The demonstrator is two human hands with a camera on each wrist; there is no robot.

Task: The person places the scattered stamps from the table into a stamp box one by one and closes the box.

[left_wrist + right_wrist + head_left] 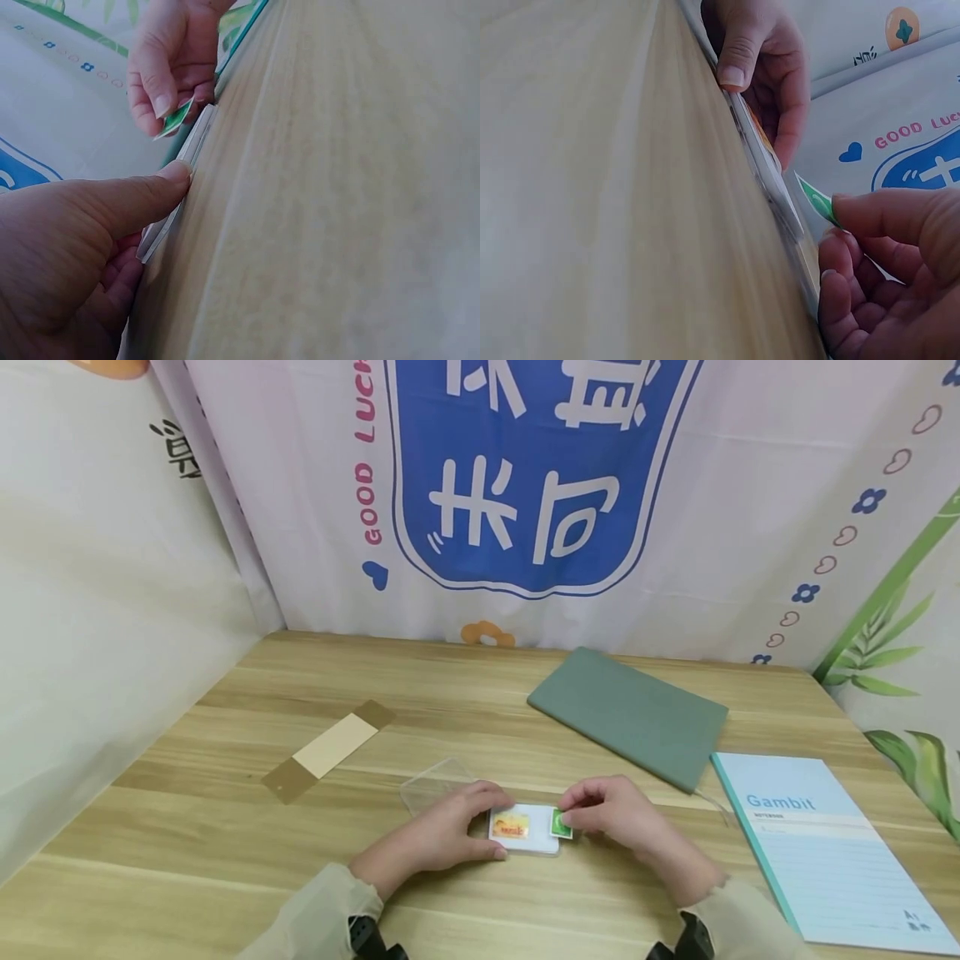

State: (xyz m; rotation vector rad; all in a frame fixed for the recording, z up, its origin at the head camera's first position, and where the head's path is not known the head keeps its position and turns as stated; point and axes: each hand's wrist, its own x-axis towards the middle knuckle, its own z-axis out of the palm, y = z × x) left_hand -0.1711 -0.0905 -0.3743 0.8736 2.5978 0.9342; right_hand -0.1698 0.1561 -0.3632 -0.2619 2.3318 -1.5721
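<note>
On the table, a flat clear case [538, 833] with a white inside lies between the two hands. An orange-and-yellow picture piece [511, 826] is on its left part. The left hand [450, 831] holds the case at its left end, thumb on the near edge and fingers at the far edge. Between thumb and fingers, the right hand [622, 814] pinches a small green stamp-like piece [817, 201] with a white border. In both wrist views this piece is tilted and just above the case's right end. A clear plastic lid [435, 781] lies behind the left hand, partly hidden by it.
A brown and cream strip [335, 746] lies at the left of the wooden table [187, 827]. Toward the back right is a dark green notebook [633, 714]. A light blue Gambit notebook [832, 852] lies at the right. Printed cloth [315, 568] hangs behind.
</note>
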